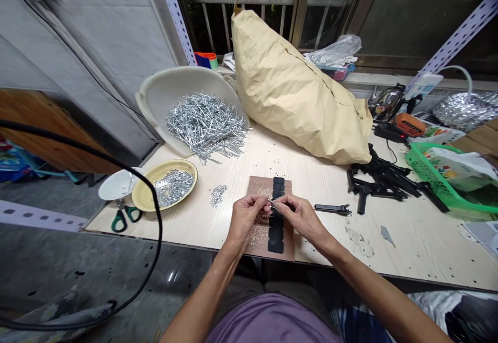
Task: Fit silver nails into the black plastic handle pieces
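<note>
Head-camera footage shows both hands brought together low over a brown board [260,187] that lies at the near edge of the table [408,239]. A thin metal pin [271,205] is pinched between the left hand [244,217] and the right hand [299,217]; the fingertips of both are closed on it, and a small dark piece seems to be gripped with it in the right fingers, though that piece is too small to be made out clearly. The pin is short, silvery and straight, and only a brief length of it is left uncovered between the fingertips. Judged from this, a fitting step is in hand: the pin appears to be being joined to the dark piece. Fine alignment and a steady pinch would be called for by the next move, since the parts are small and easily dropped. A column of black rounded pads [276,229] runs down the board beneath the hands. Just right of the hands a black plastic part [333,208] lies alone, and a pile of similar black parts [385,182] sits farther right. At the far left a heap of metal pins [204,125] spills from a pale basin [163,94], with a yellow dish [146,197] of small metal bits nearer.
</note>
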Action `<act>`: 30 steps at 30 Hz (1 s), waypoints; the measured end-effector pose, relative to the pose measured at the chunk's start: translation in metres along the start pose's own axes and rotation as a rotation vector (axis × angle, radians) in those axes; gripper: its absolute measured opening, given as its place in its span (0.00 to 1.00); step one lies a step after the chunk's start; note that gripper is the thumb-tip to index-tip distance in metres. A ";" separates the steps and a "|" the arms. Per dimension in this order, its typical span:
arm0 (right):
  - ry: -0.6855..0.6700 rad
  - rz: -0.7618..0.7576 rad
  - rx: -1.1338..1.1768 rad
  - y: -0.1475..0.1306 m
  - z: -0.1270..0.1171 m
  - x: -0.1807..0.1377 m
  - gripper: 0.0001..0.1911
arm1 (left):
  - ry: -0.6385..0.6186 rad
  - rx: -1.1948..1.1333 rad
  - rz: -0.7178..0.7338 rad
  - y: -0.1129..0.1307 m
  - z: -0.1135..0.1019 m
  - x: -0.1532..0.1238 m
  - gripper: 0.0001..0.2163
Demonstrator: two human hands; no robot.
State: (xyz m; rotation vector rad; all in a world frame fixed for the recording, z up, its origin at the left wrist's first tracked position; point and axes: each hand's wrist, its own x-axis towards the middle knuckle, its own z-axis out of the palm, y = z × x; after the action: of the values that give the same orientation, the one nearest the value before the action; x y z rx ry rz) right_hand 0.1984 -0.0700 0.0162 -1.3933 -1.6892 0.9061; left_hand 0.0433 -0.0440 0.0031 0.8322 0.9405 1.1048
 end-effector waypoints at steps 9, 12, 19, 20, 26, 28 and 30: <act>0.220 -0.190 -0.655 -0.008 0.007 -0.012 0.13 | 0.055 -0.024 -0.083 -0.001 0.004 0.002 0.15; 0.235 -0.223 -0.765 -0.011 0.009 -0.012 0.14 | 0.070 -0.109 -0.123 -0.002 0.007 0.003 0.15; 0.023 -0.021 -0.274 0.001 0.004 0.000 0.15 | 0.069 -0.021 -0.036 -0.004 0.001 0.003 0.14; 0.017 -0.017 -0.259 0.002 0.004 0.000 0.15 | 0.071 0.002 -0.036 -0.005 0.001 0.004 0.14; 0.218 -0.176 -0.714 -0.003 0.011 -0.007 0.11 | 0.089 -0.068 -0.143 -0.008 0.007 0.005 0.16; 0.232 -0.229 -0.791 -0.004 0.011 -0.010 0.12 | 0.105 -0.054 -0.154 -0.008 0.003 0.006 0.16; 0.246 -0.246 -0.812 -0.003 0.008 -0.012 0.12 | 0.158 0.088 -0.090 -0.006 -0.010 0.009 0.15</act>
State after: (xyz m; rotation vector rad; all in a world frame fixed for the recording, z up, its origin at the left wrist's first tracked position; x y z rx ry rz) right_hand 0.1912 -0.0830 0.0142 -1.6473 -2.0624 -0.1332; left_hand 0.0378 -0.0361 -0.0076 0.7748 1.1547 1.0688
